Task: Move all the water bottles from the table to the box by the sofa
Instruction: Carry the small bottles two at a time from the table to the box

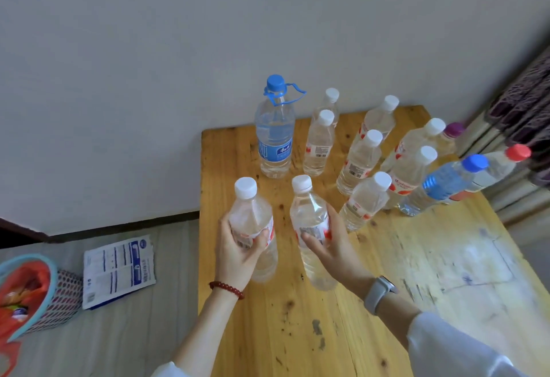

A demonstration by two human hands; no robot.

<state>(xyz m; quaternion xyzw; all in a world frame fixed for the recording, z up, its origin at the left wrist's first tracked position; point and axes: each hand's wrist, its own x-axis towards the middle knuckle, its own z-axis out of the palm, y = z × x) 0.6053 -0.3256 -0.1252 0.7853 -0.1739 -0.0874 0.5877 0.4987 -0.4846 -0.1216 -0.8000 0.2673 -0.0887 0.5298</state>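
Note:
My left hand [238, 250] grips a clear white-capped water bottle [251, 216] around its red-and-white label, near the left edge of the wooden table [297, 332]. My right hand [330, 245] wraps around a second white-capped bottle [309, 219] beside it. Both bottles stand upright. Behind them a tall bottle with a blue cap and blue label [275, 132] stands by the wall. Several more white-capped bottles [361, 156] stand at the back right, along with bottles with blue [446, 181], red [500, 165] and purple [451, 135] caps. No box or sofa is in view.
On the floor to the left lie a printed white-and-blue packet [119, 269] and a perforated basket with an orange bag [32, 296] in it. A plain wall runs behind the table. Patterned fabric [523, 103] hangs at the right edge.

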